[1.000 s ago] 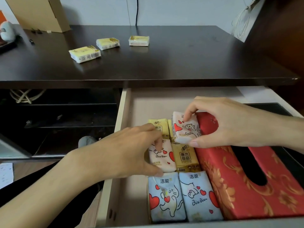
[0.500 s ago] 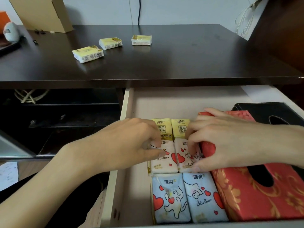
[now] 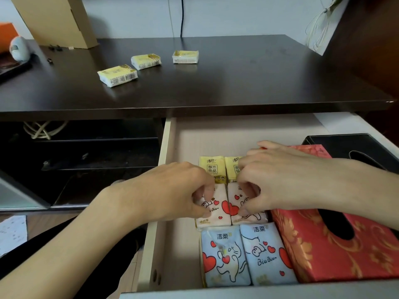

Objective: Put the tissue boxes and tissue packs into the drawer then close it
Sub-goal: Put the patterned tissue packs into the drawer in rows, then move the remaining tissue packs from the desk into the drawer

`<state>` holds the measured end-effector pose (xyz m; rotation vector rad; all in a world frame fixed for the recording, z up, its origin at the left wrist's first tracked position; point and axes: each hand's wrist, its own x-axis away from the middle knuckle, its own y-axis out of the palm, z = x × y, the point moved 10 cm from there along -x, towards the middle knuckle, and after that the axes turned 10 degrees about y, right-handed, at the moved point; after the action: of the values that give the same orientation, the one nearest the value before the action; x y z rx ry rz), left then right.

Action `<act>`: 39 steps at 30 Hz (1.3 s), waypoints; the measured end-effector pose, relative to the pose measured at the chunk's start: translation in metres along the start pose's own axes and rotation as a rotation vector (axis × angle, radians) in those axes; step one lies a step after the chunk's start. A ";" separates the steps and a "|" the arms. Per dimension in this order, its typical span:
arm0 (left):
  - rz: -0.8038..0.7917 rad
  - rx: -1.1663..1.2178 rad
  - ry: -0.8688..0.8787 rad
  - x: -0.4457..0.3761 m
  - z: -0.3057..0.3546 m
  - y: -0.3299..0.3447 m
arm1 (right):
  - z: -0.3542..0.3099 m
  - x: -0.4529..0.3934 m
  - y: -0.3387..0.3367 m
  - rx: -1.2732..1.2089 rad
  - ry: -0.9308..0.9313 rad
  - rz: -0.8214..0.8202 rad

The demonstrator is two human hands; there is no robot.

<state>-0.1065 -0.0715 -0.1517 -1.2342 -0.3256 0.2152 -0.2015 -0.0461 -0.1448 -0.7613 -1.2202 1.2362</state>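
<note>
The pale wooden drawer (image 3: 165,147) stands pulled out below the dark desk. Inside lie two yellow tissue packs (image 3: 212,168), two pink heart-print packs and two blue heart-print packs (image 3: 225,255) in rows. A red patterned tissue box (image 3: 336,253) sits to their right, a black tissue box (image 3: 354,145) behind it. My left hand (image 3: 170,193) pinches the left pink pack (image 3: 212,212). My right hand (image 3: 278,180) grips the right pink pack (image 3: 241,203). Three yellow packs, the nearest (image 3: 117,75), lie on the desk top.
The dark desk top (image 3: 237,83) overhangs the drawer's back. A cardboard box (image 3: 58,20) and a small grey object (image 3: 19,48) stand at the far left. Dark open shelves (image 3: 86,158) are left of the drawer. A black cable (image 3: 182,16) hangs on the wall.
My right hand brought the pink pack down into the middle row beside the other pink pack. Both hands now press on those two packs.
</note>
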 end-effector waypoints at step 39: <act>0.803 -0.109 -0.542 0.033 -0.208 -0.154 | 0.103 -0.253 -0.139 -0.294 0.306 0.537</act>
<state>-0.0036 -0.2940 -0.0625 -1.3519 -0.2907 1.2493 -0.2340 -0.3378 -0.0566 -1.5101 -0.9817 1.3112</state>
